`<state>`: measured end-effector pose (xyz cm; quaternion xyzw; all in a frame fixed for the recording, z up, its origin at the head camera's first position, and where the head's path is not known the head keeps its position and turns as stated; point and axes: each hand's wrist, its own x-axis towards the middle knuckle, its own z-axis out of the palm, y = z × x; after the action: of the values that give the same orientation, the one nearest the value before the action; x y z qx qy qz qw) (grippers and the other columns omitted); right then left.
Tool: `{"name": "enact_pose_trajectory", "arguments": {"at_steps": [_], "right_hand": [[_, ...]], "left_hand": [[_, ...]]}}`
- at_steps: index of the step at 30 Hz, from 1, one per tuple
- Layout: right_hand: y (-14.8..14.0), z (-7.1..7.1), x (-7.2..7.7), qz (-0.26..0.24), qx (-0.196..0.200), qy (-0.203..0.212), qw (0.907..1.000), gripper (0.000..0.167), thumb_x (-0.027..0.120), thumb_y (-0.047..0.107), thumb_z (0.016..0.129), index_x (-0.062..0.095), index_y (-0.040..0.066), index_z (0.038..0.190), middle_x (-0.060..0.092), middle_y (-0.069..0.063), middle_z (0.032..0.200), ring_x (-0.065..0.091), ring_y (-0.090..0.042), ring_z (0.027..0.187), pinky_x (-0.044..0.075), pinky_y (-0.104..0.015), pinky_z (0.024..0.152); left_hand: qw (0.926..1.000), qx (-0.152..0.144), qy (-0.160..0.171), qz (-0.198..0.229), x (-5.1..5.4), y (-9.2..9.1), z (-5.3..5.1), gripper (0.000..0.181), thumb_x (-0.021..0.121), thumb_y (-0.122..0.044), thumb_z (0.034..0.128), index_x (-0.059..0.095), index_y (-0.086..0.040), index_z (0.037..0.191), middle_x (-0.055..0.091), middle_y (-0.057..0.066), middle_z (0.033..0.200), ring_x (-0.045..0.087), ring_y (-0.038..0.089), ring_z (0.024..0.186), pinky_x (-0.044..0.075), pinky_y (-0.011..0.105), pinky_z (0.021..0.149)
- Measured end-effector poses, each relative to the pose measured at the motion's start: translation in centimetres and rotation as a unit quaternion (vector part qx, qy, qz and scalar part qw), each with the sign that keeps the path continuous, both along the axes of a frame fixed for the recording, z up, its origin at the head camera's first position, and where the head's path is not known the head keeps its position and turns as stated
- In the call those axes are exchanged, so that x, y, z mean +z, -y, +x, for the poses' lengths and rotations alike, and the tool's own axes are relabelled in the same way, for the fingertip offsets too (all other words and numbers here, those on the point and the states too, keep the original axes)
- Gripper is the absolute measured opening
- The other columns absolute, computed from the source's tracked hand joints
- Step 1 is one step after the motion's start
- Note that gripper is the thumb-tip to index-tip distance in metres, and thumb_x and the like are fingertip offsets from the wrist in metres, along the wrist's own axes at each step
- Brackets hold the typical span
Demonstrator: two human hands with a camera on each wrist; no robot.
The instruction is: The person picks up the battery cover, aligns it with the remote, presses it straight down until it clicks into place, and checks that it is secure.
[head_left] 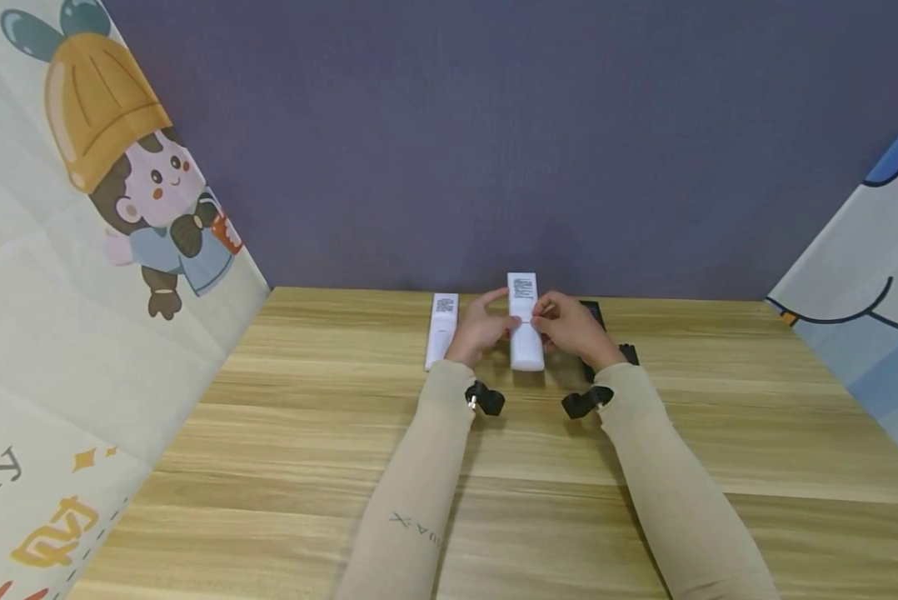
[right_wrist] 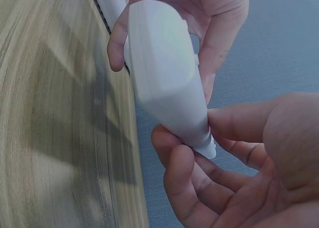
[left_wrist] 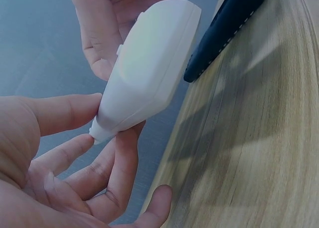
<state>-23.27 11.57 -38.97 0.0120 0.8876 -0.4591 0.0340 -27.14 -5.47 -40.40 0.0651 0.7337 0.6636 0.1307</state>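
Both hands hold a white remote control [head_left: 526,348] above the table, its back with a printed label facing up. My left hand [head_left: 481,332] grips its left side, thumb near the middle of the back. On the other side my right hand [head_left: 571,325] grips it with curled fingers, its thumb also near the middle of the back. The left wrist view shows the raised remote [left_wrist: 152,58] from its thick rounded end, with fingers under it. A second white remote control [head_left: 441,335] lies label up on the table, left of my left hand.
A black remote control [head_left: 591,310] lies partly hidden behind my right hand, with another small black object [head_left: 629,353] beside it. The wooden table [head_left: 329,433] meets a dark wall [head_left: 449,150] just beyond the hands. Printed sheets [head_left: 44,250] stand on both sides.
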Motion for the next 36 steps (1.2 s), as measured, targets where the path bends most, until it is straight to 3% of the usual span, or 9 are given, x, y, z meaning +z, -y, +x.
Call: {"name": "enact_pose_trajectory", "arguments": {"at_steps": [17, 28, 32, 36], "right_hand": [[-0.08, -0.14, -0.32, 0.006, 0.002, -0.013, 0.9999, 0.016, 0.054, 0.014, 0.105, 0.053, 0.004, 0.118, 0.065, -0.024, 0.121, 0.067, -0.032, 0.093, 0.059, -0.048, 0.078], [0.23, 0.07, -0.26, 0.021, 0.004, -0.015, 0.9996, 0.018, 0.054, 0.015, 0.105, 0.055, 0.003, 0.118, 0.066, -0.023, 0.117, 0.068, -0.034, 0.093, 0.059, -0.049, 0.08], [0.32, -0.02, -0.46, 0.024, 0.005, -0.019, 0.9995, 0.018, 0.054, 0.015, 0.105, 0.055, 0.002, 0.118, 0.066, -0.024, 0.116, 0.068, -0.038, 0.095, 0.059, -0.048, 0.079], [0.36, -0.2, -0.71, 0.024, 0.008, -0.012, 0.9996, 0.02, 0.055, 0.016, 0.104, 0.053, 0.001, 0.118, 0.066, -0.024, 0.116, 0.068, -0.038, 0.095, 0.059, -0.046, 0.078]], "left_hand": [[1.0, 0.001, -0.005, -0.001, -0.03, -0.04, 0.02, 0.061, 0.073, -0.002, 0.0909, 0.056, -0.021, 0.147, 0.07, 0.013, 0.099, 0.064, 0.015, 0.071, 0.056, 0.053, 0.096], [0.9996, 0.0, -0.007, -0.026, -0.09, 0.04, 0.0, 0.061, 0.072, -0.003, 0.092, 0.054, -0.021, 0.148, 0.068, 0.01, 0.099, 0.069, 0.041, 0.103, 0.055, 0.054, 0.095], [0.9992, -0.001, -0.01, -0.038, -0.07, 0.03, 0.09, 0.061, 0.072, -0.003, 0.0923, 0.054, -0.02, 0.148, 0.068, 0.012, 0.101, 0.068, 0.043, 0.106, 0.055, 0.052, 0.091], [0.9985, -0.001, -0.018, -0.052, -0.1, 0.02, 0.11, 0.06, 0.072, -0.003, 0.0918, 0.054, -0.017, 0.148, 0.069, 0.016, 0.114, 0.068, 0.041, 0.104, 0.056, 0.051, 0.09]]}}
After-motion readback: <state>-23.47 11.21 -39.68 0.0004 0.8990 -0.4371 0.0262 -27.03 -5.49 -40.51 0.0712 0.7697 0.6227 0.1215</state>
